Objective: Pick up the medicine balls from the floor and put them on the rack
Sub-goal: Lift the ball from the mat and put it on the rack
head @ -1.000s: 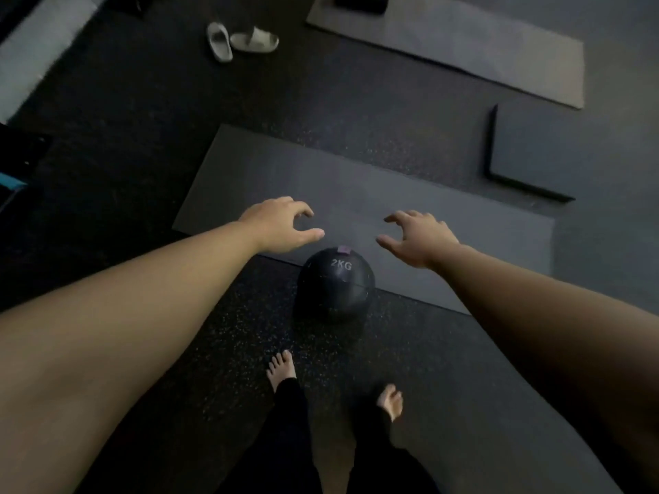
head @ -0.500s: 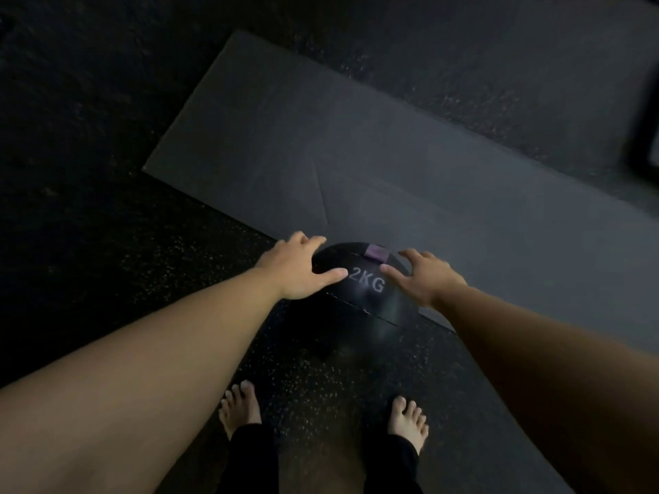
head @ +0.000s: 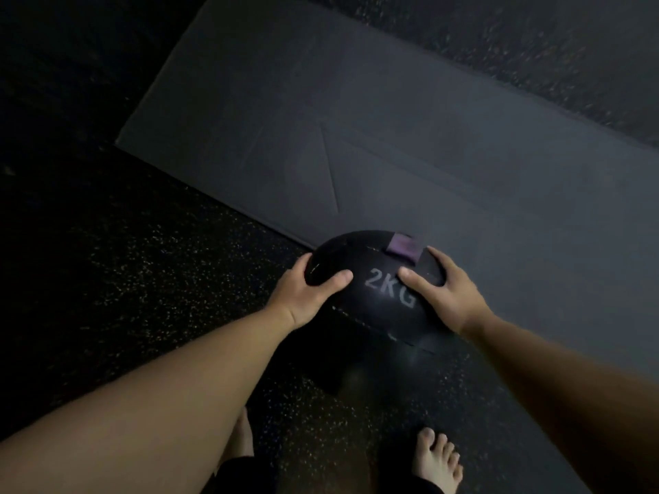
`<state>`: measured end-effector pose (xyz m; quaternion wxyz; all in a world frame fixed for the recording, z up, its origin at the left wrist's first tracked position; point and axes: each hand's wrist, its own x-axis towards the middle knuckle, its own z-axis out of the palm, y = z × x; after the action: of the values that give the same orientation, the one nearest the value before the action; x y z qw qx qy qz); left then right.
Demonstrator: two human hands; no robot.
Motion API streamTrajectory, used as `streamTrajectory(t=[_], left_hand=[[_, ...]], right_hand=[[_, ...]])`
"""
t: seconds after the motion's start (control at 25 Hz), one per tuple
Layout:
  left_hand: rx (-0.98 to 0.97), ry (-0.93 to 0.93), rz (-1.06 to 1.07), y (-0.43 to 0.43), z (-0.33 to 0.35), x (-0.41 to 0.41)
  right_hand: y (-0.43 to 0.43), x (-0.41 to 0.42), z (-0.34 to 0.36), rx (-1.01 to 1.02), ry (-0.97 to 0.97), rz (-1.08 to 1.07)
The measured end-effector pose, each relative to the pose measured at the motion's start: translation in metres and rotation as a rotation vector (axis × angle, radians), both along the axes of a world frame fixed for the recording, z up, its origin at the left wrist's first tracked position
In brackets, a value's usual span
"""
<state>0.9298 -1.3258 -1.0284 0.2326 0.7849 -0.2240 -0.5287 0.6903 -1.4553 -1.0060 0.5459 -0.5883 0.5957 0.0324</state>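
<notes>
Hands (head: 378,294) cupping medicine ball (head: 378,308) (thumbs on top)

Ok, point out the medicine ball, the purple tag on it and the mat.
medicine ball (head: 378,308): head view, front face below the 2KG print.
purple tag (head: 404,248): head view, its middle.
mat (head: 321,130): head view, bare middle.

Left hand (head: 306,292) and right hand (head: 447,290) clasp the medicine ball (head: 378,297) near the mat (head: 356,137).

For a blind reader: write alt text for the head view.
Both hands, left and right, clasp a black ball marked 2KG, by a grey mat on speckled dark floor. Bare feet stand below.
</notes>
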Motion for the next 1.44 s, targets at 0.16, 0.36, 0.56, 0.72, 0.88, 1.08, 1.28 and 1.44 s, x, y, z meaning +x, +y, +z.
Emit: streamTrajectory(t=[0.16, 0.36, 0.56, 0.72, 0.88, 1.08, 1.28, 1.44], left_hand=[[-0.197, -0.138, 0.024, 0.011, 0.058, 0.029], [-0.319, -0.293, 0.109, -0.002, 0.207, 0.142], [-0.471, -0.545, 0.324, 0.032, 0.442, 0.275], [-0.645, -0.739, 0.429, 0.098, 0.646, 0.363], [-0.793, -0.961, 0.502, 0.198, 0.856, 0.435], [-0.855, -1.186, 0.535, 0.316, 1.050, 0.502], [-0.785, -1.370, 0.597, 0.400, 1.166, 0.546], [-0.768, -1.439, 0.663, 0.421, 1.176, 0.588]], right_hand=[[0.016, 0.030, 0.055, -0.166, -0.136, -0.043], [-0.020, 0.152, 0.181, -0.291, -0.325, 0.049], [-0.041, 0.322, 0.405, -0.413, -0.578, 0.277], [-0.005, 0.444, 0.604, -0.517, -0.761, 0.413], [0.072, 0.555, 0.822, -0.600, -0.949, 0.551], [0.174, 0.658, 1.023, -0.743, -1.183, 0.679], [0.247, 0.726, 1.135, -0.741, -1.300, 0.810], [0.267, 0.787, 1.149, -0.785, -1.382, 0.847]])
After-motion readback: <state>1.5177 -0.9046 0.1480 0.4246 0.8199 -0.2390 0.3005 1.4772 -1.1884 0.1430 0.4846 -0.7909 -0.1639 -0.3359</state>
